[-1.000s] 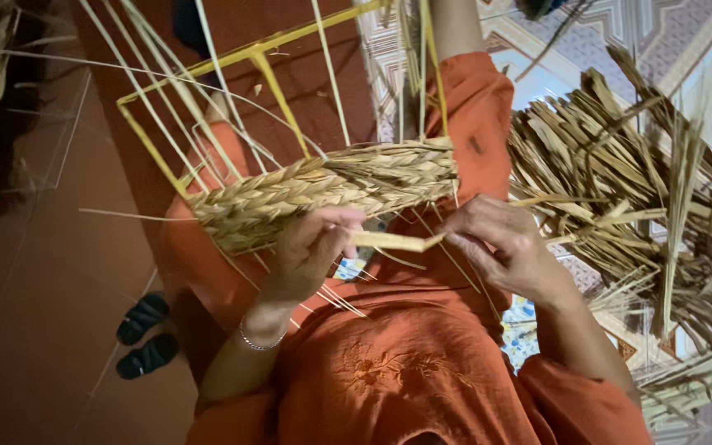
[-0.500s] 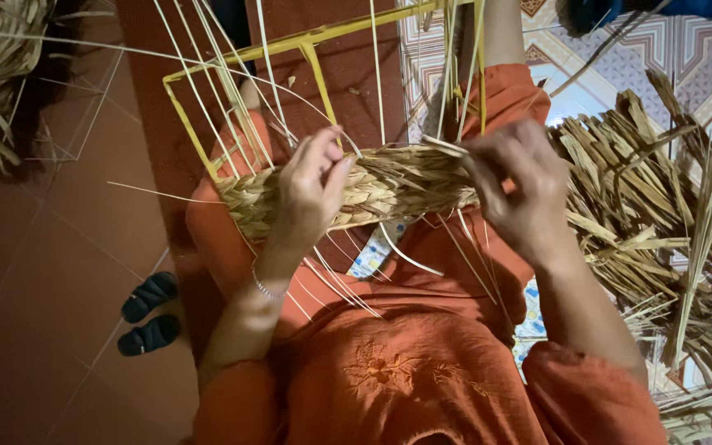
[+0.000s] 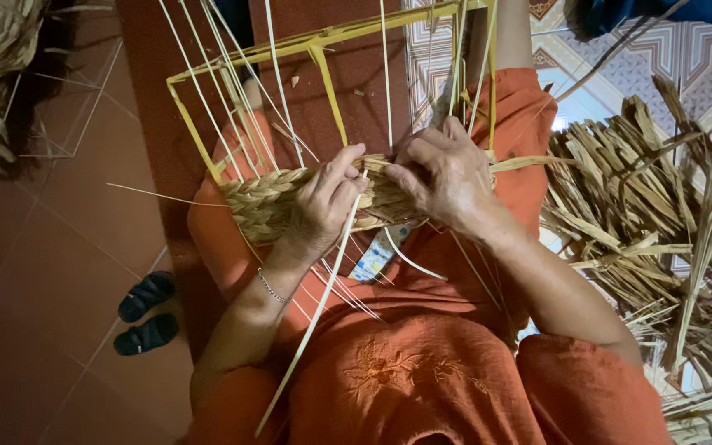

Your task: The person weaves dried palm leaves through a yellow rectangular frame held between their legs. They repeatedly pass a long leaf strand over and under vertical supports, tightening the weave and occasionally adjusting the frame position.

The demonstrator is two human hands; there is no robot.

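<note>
Resting on the lap, the woven band (image 3: 269,202) is gripped by the left hand (image 3: 323,202) and right hand (image 3: 442,177), fingers apparently clamped; beside it, dried leaves (image 3: 644,239) cover patterned floor (image 3: 686,58).

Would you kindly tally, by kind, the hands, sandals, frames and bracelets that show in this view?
Hands: 2, the left hand and right hand, both on the woven straw band.
Dark sandals: 2.
Yellow frame: 1.
Bracelet: 1.
Total: 6.
</note>
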